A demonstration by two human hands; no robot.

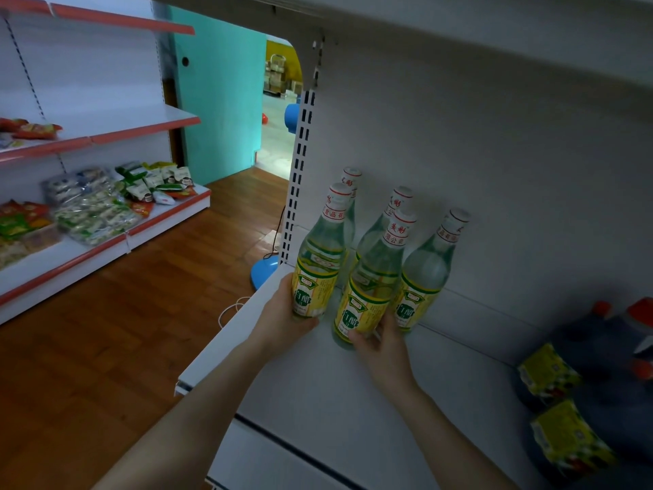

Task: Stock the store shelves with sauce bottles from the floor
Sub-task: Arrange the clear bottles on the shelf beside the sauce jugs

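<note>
on the white shelf [318, 394], both hands [282, 320] grip upright bottles [319, 263].

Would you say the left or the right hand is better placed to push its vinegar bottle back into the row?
Probably the right hand: its vinegar bottle appears to stand on the shelf, while the left hand seems to hold its bottle tilted above it.

Both hands [282, 320] grip bottles [319, 256] on shelf [318, 401].
</note>
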